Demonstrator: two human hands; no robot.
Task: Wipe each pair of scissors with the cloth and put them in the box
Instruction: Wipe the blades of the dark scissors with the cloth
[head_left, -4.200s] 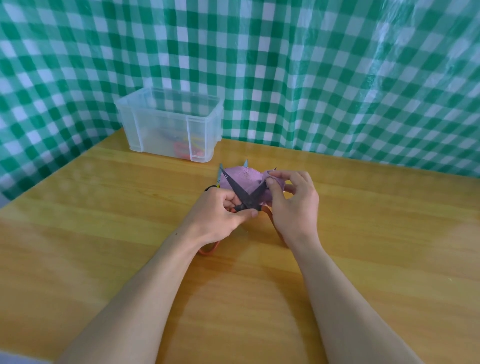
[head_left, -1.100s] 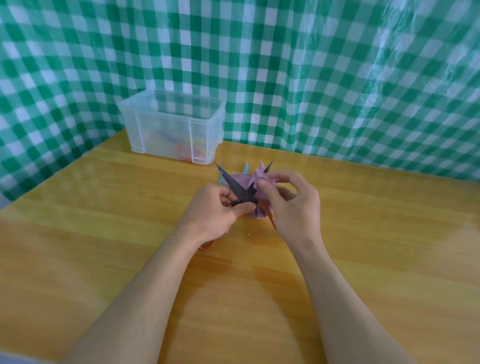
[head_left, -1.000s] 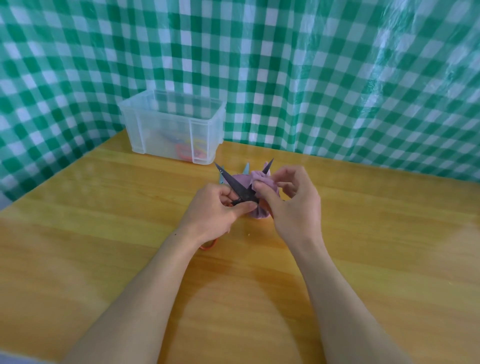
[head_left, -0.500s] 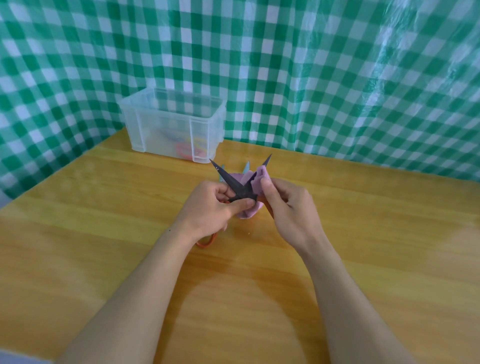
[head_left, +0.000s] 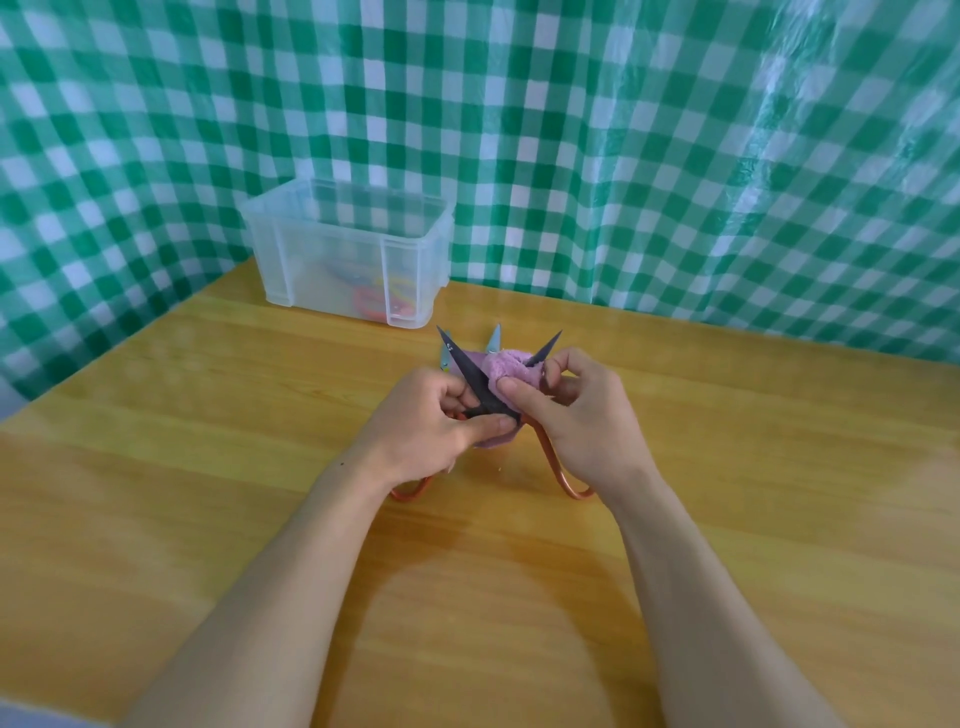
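Both busy: left hand (head_left: 426, 421) grips splayed dark-bladed scissors (head_left: 475, 382); right hand (head_left: 582, 421) pinches fluffy purple cloth (head_left: 501, 366).

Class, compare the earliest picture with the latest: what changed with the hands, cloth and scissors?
The right hand has slid the purple cloth down one blade from near its tip toward the pivot, baring the tip. The left hand still grips the open scissors; the box stays put.

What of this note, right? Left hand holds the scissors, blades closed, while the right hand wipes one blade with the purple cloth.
Wrong on the blades: the head view shows the scissors open in a V. Otherwise yes: the left hand holds them, the right hand pinches the cloth round one blade.
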